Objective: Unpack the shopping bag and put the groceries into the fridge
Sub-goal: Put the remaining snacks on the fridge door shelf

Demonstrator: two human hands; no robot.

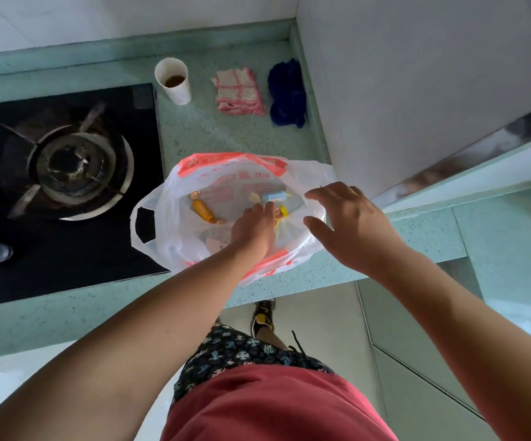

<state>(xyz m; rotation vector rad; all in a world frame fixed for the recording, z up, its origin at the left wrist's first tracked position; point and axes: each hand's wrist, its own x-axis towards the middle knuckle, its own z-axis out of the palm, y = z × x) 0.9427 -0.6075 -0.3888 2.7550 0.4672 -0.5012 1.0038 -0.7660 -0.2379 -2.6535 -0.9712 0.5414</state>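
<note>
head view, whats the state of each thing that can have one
white plastic shopping bag with red print: open, upright on counter, groceries inside
white paper cup: upright, a little brown liquid inside
gas burner on black hob: no flame seen
pink checked cloth: folded, lying flat
dark blue cloth: bunched up
left hand: inside the bag, grip unclear
right hand: open, fingers spread at bag rim

Red print (235,178) on shopping bag (175,218), illegible
</note>
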